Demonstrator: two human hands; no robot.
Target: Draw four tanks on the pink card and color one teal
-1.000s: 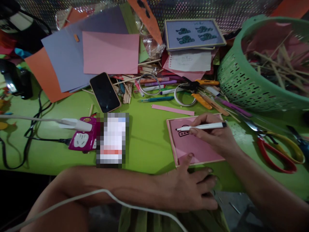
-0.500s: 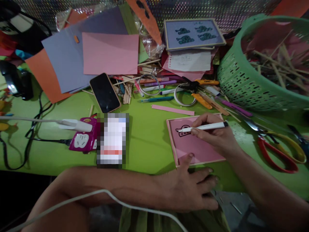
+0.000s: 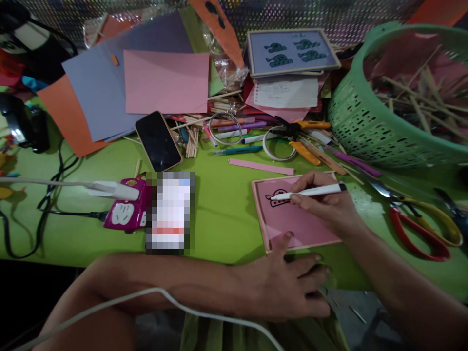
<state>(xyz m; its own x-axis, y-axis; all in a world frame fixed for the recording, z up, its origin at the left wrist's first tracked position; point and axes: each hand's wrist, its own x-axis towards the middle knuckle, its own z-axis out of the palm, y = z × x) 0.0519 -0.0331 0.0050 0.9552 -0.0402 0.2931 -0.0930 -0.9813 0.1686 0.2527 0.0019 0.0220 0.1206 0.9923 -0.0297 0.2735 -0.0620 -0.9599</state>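
Item: pink card point(image 3: 292, 219), framed by a pale border, lying flat on the green counter point(image 3: 223, 204) at the near edge, right of centre.

Right hand point(image 3: 325, 204): fingers closed round a white marker point(image 3: 310, 192), held nearly level, its tip touching the card's upper left area.

Left hand point(image 3: 285, 287): flat and spread at the counter's edge, holding nothing; its thumb rests on the card's near border and pins it down.

Progress, as judged: a small black outline drawing point(image 3: 276, 199) sits at the upper left of the card. It appears partly drawn. The lower part and what shows of the right part of the card are blank, so most of the surface remains unmarked.

Surroundings:
- Pink paper strip point(image 3: 261, 166), just beyond the card.
- Tape roll point(image 3: 278, 143), pens and wooden sticks, strewn behind the strip.
- Framed lilac card point(image 3: 292, 51) bearing four dark figures, at the back.
- Phone point(image 3: 158, 140), screen dark, left of centre.
- Loose paper sheets point(image 3: 146, 80) in lilac, pink and orange, back left.
- Magenta power strip point(image 3: 124, 212) with a white plug, left.
- Green basket point(image 3: 387, 122) holding sticks, right.
- Red and yellow pliers point(image 3: 420, 229), right of the drawing arm.

Obstructions: nothing lies on the card besides the hands. The drawing hand covers the card's upper right corner.
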